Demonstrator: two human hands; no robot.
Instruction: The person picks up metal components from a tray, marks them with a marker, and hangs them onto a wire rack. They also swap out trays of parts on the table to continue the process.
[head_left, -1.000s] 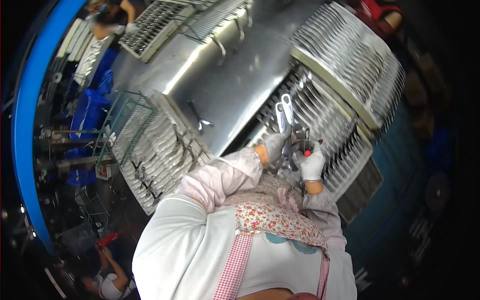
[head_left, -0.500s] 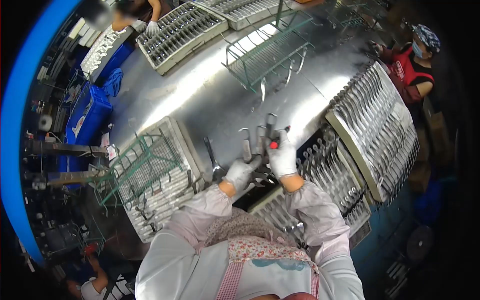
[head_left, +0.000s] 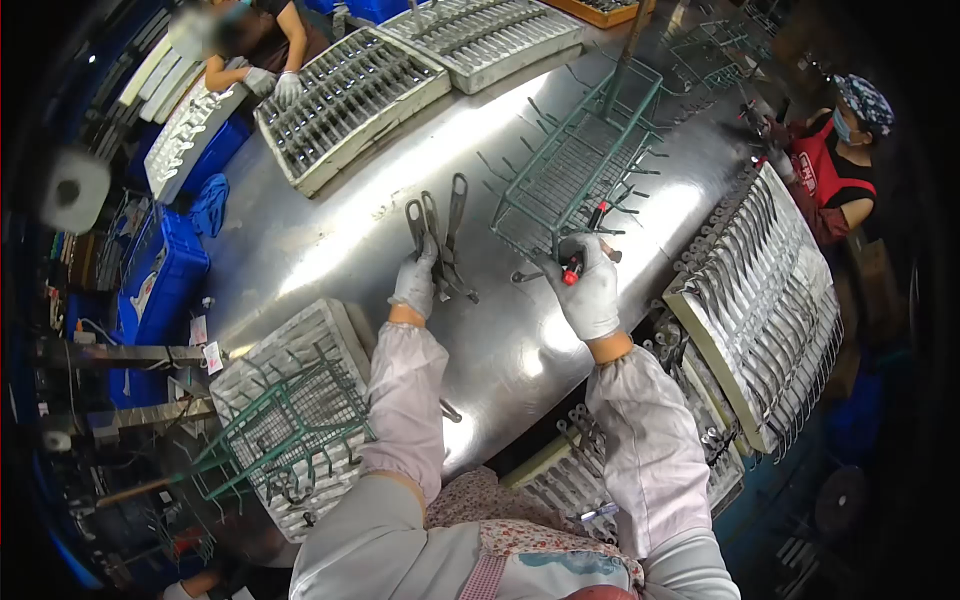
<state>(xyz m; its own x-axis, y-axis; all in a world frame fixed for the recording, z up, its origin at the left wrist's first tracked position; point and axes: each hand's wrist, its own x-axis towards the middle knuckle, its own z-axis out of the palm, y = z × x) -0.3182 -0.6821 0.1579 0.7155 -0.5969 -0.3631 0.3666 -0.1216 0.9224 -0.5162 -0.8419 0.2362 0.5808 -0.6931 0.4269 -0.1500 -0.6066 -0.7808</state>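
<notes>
My left hand, in a white glove, is closed round flat metal parts with long slots in their ends, like wrench handles. Another slotted metal part leans beside them; I cannot tell whether the hand grips it. My right hand, also gloved, is closed on a hand tool with red and black handles, which looks like pliers. Close in front of that hand is a green wire rack with hooks along its sides. A small metal piece shows by the right fingers, its hold unclear.
Trays of metal parts stand at the back, at the right and near my body. A second green rack rests over a tray at the left. Co-workers are at the back left and right.
Both hands have moved apart and forward: the left out over the table with metal parts, the right to the green rack with the red-handled tool. The camera view has shifted too.
</notes>
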